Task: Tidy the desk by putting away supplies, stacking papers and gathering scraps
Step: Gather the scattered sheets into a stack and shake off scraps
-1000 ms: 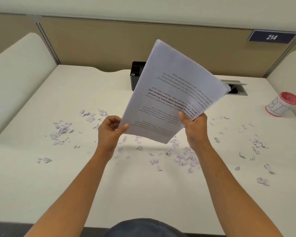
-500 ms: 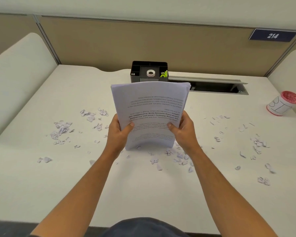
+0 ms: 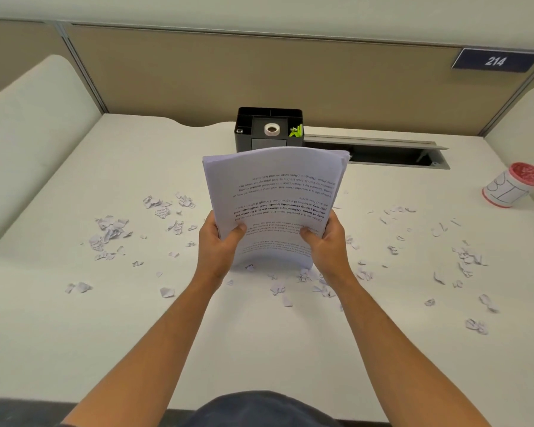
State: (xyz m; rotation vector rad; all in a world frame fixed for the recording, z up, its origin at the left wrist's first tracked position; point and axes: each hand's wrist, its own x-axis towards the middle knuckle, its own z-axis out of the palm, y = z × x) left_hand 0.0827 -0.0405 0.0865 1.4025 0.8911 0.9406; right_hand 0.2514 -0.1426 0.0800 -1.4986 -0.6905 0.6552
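Both hands, left hand (image 3: 221,246) and right hand (image 3: 324,243), clasp the stack of papers (image 3: 275,198) by its side edges, standing it on end on the tabletop (image 3: 74,334) amid scraps (image 3: 108,232). Light and floppy (the top already bows), the stack probably wants a low, two-sided grip, since loose sheets could slide apart.

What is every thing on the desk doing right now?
Paper stack: upright, bottom edge on desk.
Left hand: grips stack.
Right hand: grips stack.
Paper scraps: scattered.
Black organizer: upright, holding tape roll.
Cup: tilted.
Cable hatch: open.
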